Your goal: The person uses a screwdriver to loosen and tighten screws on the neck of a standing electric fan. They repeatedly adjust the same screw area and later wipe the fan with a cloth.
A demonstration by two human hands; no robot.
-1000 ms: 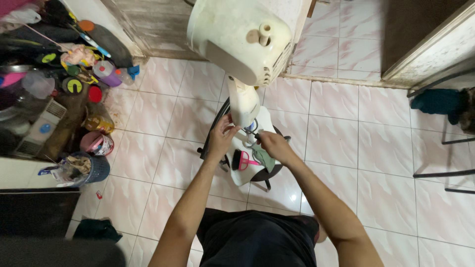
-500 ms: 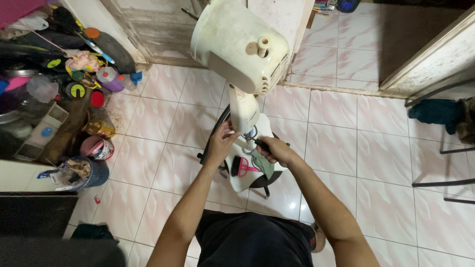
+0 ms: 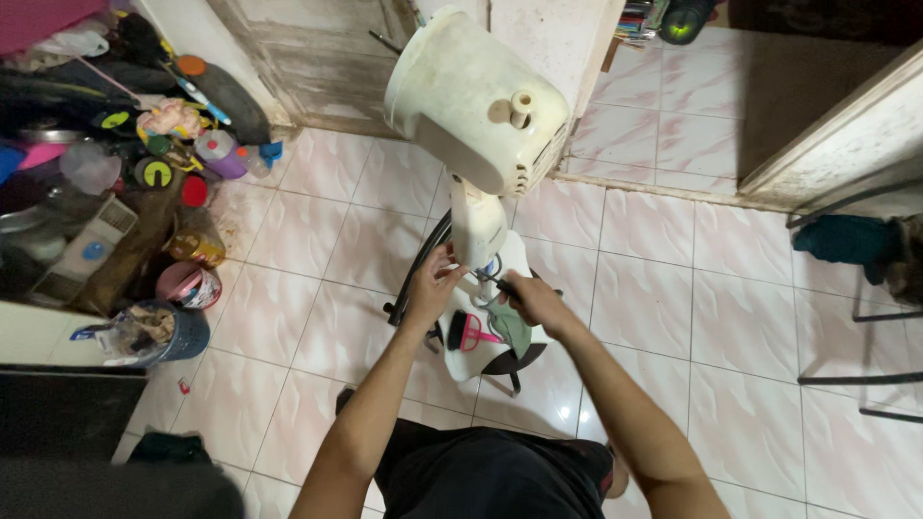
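Room: a floor of pale pink glazed tiles (image 3: 317, 288) is seen from above, with a worn wooden door frame at the far edge and a second tiled room beyond a threshold.
Main thing: one cream pedestal fan (image 3: 476, 106), without its guard or blades, is stood near the middle of the floor; its motor housing is tilted toward the camera above a short neck and a white base.
Left hand: the left hand (image 3: 433, 284) is held against the left side of the fan's neck, the fingers curled round it or something small there; which cannot be told.
Right hand: the right hand (image 3: 524, 300) is clenched on a dark slender tool (image 3: 490, 281), whose tip is directed at the foot of the neck.
On the base: one pink-handled brush (image 3: 468, 332) and one greenish cloth (image 3: 511, 327) are laid on the base, just below the hands.
Handling: the fan is judged top-heavy, of stiff but brittle old plastic and smooth to the touch; it is best gripped at the neck or the base, not the housing.
Left edge of floor: a cluttered pile of bottles, lids and bags is gathered there; one blue bucket (image 3: 173, 332) is stood near it.
Right edge: one dark metal chair frame (image 3: 865, 317) is partly seen.
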